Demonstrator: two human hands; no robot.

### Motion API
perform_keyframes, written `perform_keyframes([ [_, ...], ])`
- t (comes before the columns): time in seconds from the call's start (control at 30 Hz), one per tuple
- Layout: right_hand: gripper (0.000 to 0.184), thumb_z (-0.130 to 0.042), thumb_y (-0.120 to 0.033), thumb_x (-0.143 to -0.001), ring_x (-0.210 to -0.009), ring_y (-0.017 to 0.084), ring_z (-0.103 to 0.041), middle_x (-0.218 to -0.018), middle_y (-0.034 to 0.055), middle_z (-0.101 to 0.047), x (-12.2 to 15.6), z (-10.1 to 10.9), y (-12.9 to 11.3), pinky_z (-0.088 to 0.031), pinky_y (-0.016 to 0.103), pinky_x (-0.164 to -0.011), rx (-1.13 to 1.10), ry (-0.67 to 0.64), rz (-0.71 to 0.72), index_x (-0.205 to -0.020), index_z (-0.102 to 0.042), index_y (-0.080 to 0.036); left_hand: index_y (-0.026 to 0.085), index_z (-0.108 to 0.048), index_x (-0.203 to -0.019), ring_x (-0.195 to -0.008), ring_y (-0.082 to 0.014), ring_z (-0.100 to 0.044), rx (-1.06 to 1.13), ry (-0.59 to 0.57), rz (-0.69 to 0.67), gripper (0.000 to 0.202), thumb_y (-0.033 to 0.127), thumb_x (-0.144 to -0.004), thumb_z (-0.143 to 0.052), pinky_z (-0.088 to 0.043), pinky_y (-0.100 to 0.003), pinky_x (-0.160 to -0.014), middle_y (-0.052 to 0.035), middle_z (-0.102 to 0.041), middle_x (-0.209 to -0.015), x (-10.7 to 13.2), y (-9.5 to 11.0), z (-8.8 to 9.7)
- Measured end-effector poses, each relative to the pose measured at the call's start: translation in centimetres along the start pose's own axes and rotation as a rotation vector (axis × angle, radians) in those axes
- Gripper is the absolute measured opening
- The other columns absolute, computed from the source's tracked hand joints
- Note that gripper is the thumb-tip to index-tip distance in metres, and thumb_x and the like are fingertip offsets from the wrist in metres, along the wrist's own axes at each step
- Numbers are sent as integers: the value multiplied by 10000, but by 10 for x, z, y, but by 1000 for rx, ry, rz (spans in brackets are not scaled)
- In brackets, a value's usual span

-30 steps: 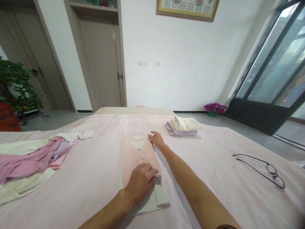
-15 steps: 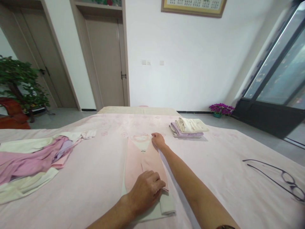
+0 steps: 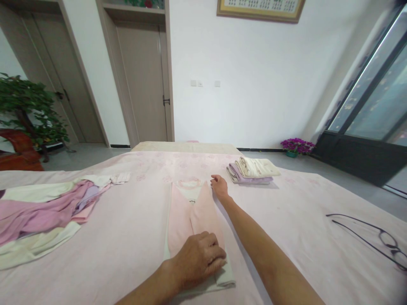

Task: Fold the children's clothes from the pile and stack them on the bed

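A pale pink and white long-sleeved shirt (image 3: 181, 216) lies flat with its sides and sleeves folded inward, collar away from me. My left hand (image 3: 202, 257) rests on its lower part, fingers curled together at the folded sleeve. The hand covers the cuff. Just right of the shirt's far shoulder is my right hand (image 3: 219, 186), its fingers loosely apart with nothing in them.
A folded stack of cream and lilac clothes (image 3: 254, 170) sits at the far right. Loose garments (image 3: 47, 212) are heaped on the left. Eyeglasses (image 3: 378, 237) lie near the right edge of the pink bedsheet (image 3: 127, 245).
My right hand has let go of the shirt's shoulder and moved slightly right. My left hand has shifted a little right, over the cuff that showed before.
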State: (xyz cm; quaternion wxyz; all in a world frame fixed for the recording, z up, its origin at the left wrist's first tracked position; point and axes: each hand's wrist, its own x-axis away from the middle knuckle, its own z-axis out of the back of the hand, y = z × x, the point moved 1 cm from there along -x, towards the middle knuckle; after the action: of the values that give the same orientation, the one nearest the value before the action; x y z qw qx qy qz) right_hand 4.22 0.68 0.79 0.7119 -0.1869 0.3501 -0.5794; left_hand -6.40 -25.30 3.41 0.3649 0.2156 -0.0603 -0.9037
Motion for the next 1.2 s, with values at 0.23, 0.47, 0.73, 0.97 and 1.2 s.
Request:
perform_keyframes([
  [0.23,252,-595,-168,-774,-936,168,-626,-1006,13,-715,22,2,-12,-442,240,-881,41,-200,242,-968,-740,-237,233,-693,-963,-796,-133,-577,39,24,-28,156,250,-932,-541,-429,-234,-708,-24,-629,-866,0,3,-2],
  [0.47,312,-475,-188,-892,-1087,190,-585,-1147,41,-685,28,9,-17,-400,279,-964,129,-204,217,-1102,-705,-212,240,-713,-1015,-824,-114,-651,364,63,135,199,301,-929,-545,-476,-205,-772,5,-719,-895,4,-10,20],
  [0.73,474,-374,-347,-988,-1362,227,-388,-1460,112,-471,89,25,-33,-271,375,-1135,254,-285,484,-1414,-467,-162,211,-520,-1359,-1339,-204,-455,11,229,687,436,354,-982,-356,-321,-365,-1130,-75,-535,-1424,24,-100,38],
  [0.97,603,-335,-496,-991,-1473,251,-170,-1569,100,-289,138,20,-31,-126,464,-1194,375,-394,619,-1504,-335,-179,168,-363,-1481,-1476,-320,-159,-250,-26,573,615,494,-960,-379,-193,-526,-1156,-156,-228,-1591,42,-111,5],
  [1.2,570,-340,-473,-994,-1466,245,-197,-1562,85,-312,141,24,-33,-134,463,-1191,374,-389,584,-1493,-361,-198,203,-410,-1457,-1478,-306,-156,-297,-23,511,551,460,-970,-401,-192,-493,-1170,-135,-251,-1590,55,-100,10],
])
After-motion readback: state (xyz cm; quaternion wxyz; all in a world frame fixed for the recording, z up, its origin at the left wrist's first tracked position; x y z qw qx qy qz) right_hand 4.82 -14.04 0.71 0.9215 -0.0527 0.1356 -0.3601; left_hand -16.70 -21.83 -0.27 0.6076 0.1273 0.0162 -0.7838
